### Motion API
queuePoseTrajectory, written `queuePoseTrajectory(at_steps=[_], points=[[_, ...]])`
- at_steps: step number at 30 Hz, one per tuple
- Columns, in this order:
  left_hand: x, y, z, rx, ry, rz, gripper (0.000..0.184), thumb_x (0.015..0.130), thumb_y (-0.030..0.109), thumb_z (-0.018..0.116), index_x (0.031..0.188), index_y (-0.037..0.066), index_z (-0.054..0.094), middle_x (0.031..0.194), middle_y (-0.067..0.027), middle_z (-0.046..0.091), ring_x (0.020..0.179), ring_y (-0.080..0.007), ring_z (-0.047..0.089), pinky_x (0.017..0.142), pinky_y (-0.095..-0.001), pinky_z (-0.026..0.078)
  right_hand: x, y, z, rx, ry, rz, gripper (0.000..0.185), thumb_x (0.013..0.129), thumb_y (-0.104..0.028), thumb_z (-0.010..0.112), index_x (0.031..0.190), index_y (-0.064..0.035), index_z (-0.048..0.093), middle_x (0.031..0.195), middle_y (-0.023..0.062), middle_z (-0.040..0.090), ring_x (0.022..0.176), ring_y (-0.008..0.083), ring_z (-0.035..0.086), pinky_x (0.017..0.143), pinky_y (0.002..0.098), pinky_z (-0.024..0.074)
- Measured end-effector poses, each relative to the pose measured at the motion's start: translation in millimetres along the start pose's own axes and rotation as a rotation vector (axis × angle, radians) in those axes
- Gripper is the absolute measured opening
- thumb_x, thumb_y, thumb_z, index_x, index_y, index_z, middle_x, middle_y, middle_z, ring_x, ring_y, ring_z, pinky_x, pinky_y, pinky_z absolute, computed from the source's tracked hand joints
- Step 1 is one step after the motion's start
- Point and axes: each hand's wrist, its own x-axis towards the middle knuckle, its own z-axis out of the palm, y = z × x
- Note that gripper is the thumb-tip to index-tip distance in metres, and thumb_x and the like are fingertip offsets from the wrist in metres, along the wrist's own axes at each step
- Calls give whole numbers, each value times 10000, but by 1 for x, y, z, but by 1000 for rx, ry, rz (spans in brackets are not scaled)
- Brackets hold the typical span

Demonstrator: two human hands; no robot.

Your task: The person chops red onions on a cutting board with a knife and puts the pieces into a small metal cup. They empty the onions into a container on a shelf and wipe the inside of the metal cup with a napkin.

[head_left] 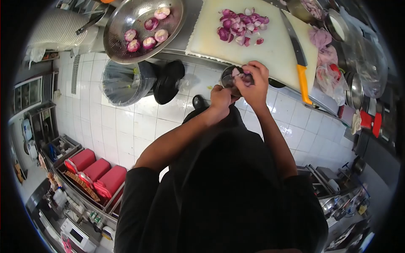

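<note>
Okay so, front and center: a small dark bowl [225, 77] with red onion pieces [236, 72] in it, just above the middle of the frame, held off the near edge of the desk [188, 27]. Left hand [221, 99] closed on the near side of it, pretty snug grip by the look of it. Right hand [255, 86] bent over the top, fingers curled in; pinching a piece or just the rim, can't tell.

Past that, upper middle: white cutting board [204, 40] with a loose heap of cut red onion [242, 26]. Yellow-handled knife [299, 59] lying down the right side of it, not in use, handle poking over the front edge.

Progress-wise, maybe partway at a guess: a decent heap already cut, plus more pinkish bits in a metal bowl [311, 8], upper right. Left over, six whole red onions [149, 42] in the perforated colander [114, 25], upper left. Below that, a bin [114, 96] with a clear liner.
</note>
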Motion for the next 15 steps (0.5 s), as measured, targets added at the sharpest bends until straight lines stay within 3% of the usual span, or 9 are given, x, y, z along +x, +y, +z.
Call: queuePoseTrajectory(at_steps=[2,5,10,13,15], points=[[3,1,-3,7,43,-1,207,810,-54,521,974,-58,394,1079,-231,530,937,-317,624,841,-422,571,1,0,0,166,-10,112,304,713,-85,743,989,-51,619,1086,120,590,1020,313,543,858,410,457],[0,6,5,0,43,24,239,804,-51,535,999,-68,399,1074,-212,534,947,-316,626,843,-424,570,32,21,-5,74,89,-25,366,708,-112,766,1028,-45,601,1099,122,601,1045,313,543,879,441,443],[5,-3,4,9,86,21,264,791,-51,567,996,-64,401,1084,-206,529,970,-312,619,822,-409,589,116,62,5,-220,94,-34,762,671,-441,822,1253,-39,537,1317,178,485,1237,353,440,1049,439,352],[8,-9,0,3,104,9,264,787,-59,574,991,-61,406,1080,-204,526,967,-304,618,784,-385,608,143,72,23,-314,-65,-32,918,633,-588,791,1344,-86,499,1388,189,412,1284,366,387,1084,423,328],[9,-9,-2,23,114,5,254,787,-65,568,984,-61,407,1070,-203,523,962,-304,618,785,-380,611,152,75,29,-313,-145,-48,876,623,-611,781,1308,-117,550,1368,172,440,1279,348,396,1071,418,344]])
